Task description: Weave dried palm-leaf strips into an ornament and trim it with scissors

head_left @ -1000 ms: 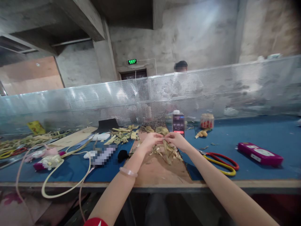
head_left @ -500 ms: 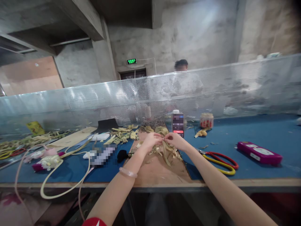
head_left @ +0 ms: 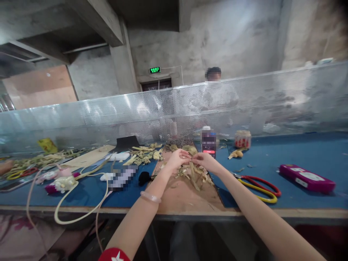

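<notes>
Over the brown board (head_left: 187, 206), my left hand (head_left: 176, 160) and my right hand (head_left: 206, 161) meet, fingertips close together. Both are closed in a pinch; whatever sits between the fingers is too small to make out. Dried leaves and pale plant scraps (head_left: 196, 177) lie on the board just below and beside my hands. Behind them, more dried leaves (head_left: 190, 149) and a heap of thin dark stems (head_left: 179, 142) reach toward the mesh screen. A phone (head_left: 208, 143) stands upright beyond my right hand.
Scissors with red and yellow handles (head_left: 261, 186) lie right of my forearm, near a purple box (head_left: 306, 177) and a jar (head_left: 242, 139). Leftward are dried plants (head_left: 144, 155), a cable (head_left: 81, 217) and a co-worker's hand (head_left: 5, 166). A perforated metal screen (head_left: 108, 112) runs behind.
The view has swung slightly left, so things sit farther right. A co-worker's hand has come in at the left edge. My left fingers have lifted a little; both hands stay together over the leaves.
</notes>
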`<state>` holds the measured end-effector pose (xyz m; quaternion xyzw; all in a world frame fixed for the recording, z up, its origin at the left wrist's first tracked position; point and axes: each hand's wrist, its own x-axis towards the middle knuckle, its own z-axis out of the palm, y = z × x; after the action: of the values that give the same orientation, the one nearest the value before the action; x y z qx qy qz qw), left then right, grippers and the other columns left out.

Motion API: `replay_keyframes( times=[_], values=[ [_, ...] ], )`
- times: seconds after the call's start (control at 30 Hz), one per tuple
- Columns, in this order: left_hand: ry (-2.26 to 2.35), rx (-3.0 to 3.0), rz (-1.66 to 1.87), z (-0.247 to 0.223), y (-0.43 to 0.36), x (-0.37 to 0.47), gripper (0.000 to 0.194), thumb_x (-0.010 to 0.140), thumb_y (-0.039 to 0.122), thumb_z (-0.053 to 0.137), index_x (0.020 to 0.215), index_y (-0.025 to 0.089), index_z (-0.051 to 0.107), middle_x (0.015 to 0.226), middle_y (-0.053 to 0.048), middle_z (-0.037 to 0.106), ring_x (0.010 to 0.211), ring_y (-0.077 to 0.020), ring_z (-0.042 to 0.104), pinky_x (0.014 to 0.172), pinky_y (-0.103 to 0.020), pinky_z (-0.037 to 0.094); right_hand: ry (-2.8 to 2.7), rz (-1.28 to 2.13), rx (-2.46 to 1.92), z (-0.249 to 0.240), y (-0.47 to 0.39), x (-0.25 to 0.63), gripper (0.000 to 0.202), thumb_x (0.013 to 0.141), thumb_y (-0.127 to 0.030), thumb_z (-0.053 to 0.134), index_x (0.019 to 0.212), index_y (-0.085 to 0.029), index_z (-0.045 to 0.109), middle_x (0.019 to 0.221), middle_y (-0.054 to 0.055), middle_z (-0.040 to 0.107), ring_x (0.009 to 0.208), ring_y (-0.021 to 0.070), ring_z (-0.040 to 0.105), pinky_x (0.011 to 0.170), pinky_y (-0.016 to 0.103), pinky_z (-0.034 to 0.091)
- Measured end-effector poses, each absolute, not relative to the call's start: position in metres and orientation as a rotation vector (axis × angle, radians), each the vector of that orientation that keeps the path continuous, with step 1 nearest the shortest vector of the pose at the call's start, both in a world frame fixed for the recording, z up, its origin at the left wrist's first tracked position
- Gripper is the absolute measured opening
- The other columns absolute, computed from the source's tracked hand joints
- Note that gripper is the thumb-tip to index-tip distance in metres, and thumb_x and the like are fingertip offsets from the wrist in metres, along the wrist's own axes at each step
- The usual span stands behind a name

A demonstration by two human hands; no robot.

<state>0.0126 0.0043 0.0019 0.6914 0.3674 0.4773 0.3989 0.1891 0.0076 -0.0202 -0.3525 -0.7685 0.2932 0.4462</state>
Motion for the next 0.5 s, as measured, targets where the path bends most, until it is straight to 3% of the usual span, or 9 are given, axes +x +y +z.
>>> replay_keyframes(
  times=[0.2,0.37,0.5],
  values=[
    [0.978,1.643,1.245,0.0,0.006,0.013,0.053,0.054,0.016,0.078,0.099,0.012,0.052,0.084,-0.007,0.063,0.065,-0.0146,0.062,0.064,-0.035,0.052,-1.993,0.539,-0.865,-0.015,0.004,0.19,0.023,0.072,-0.034,0.059,0.073,-0.014,0.07,0.07,0.004,0.063,0.065,0.0146,0.055,0.06,0.024,0.039],
    [0.959,1.578,1.079,0.002,0.002,0.013,0.031,0.059,0.027,0.075,0.081,0.009,0.062,0.075,-0.007,0.065,0.066,-0.0162,0.063,0.07,-0.035,0.052,-1.929,0.498,-0.888,-0.01,0.0,0.19,0.025,0.073,-0.036,0.058,0.074,-0.014,0.07,0.072,0.004,0.063,0.065,0.0147,0.055,0.059,0.024,0.039],
    [0.902,1.536,0.898,0.007,-0.006,0.011,0.028,0.065,0.034,0.07,0.078,0.01,0.066,0.068,-0.007,0.067,0.066,-0.017,0.064,0.071,-0.033,0.052,-1.904,0.559,-0.889,-0.01,-0.001,0.19,0.025,0.071,-0.036,0.06,0.074,-0.013,0.069,0.069,0.004,0.064,0.062,0.0139,0.054,0.056,0.024,0.039]
  ],
)
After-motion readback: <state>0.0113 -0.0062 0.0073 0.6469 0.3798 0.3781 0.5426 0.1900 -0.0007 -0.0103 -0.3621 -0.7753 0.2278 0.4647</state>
